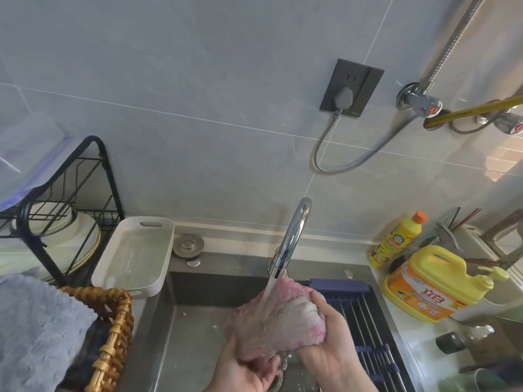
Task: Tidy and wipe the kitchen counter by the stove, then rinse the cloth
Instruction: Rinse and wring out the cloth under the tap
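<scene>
Both hands reach in from 6 o'clock. Left hand (243, 369) cups the cloth (283, 315) from below, fingers curled; right hand (329, 346) is wrapped round its 3 o'clock side.

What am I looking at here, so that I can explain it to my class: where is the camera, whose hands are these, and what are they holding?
There is no machine. One camera, worn on a person's head, looks down at that person's own hands. The left hand and the right hand both grip a pink cloth under water running from the tap into the sink. To the left of the sink are a white tray and a basket. On the counter to the right stand a yellow jug and a yellow bottle.
</scene>
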Available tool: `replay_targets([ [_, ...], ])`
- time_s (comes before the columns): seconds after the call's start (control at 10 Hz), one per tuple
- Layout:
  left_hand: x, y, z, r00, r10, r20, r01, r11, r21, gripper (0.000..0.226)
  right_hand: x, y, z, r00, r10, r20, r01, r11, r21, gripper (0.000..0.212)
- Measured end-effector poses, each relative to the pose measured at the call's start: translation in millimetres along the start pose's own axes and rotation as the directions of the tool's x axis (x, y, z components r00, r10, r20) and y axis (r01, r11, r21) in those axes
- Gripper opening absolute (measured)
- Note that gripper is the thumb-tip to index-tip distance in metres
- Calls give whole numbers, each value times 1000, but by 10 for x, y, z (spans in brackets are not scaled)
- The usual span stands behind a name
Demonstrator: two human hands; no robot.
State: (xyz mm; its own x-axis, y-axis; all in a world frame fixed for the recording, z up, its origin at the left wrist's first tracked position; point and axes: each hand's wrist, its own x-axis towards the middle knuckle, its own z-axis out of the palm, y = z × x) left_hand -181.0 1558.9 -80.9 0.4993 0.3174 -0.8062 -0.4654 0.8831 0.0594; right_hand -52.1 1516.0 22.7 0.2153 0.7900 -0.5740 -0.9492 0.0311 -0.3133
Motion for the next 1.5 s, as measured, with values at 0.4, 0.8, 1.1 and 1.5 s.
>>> replay_targets([
  [0.4, -74, 462, 81, 957, 280, 76, -286, 955, 77, 24, -271, -412, -390, 942, -182, -281, 65, 922, -382, 37],
  [0.8, -137, 468, 206, 966, 207, 156, -245, 924, 293, 29, -198, -283, -414, 942, -189, -279, 31, 873, -488, 24],
  [1.1, -151, 555, 109, 516, 716, 470, -331, -339, 880, 33, 123, -61, -307, 882, -445, -152, 79, 460, -884, 12],
  [1.5, -252, 377, 340, 907, 399, 135, -362, 571, 737, 38, 170, 387, -35, 936, -309, 168, 183, 18, -983, 31],
])
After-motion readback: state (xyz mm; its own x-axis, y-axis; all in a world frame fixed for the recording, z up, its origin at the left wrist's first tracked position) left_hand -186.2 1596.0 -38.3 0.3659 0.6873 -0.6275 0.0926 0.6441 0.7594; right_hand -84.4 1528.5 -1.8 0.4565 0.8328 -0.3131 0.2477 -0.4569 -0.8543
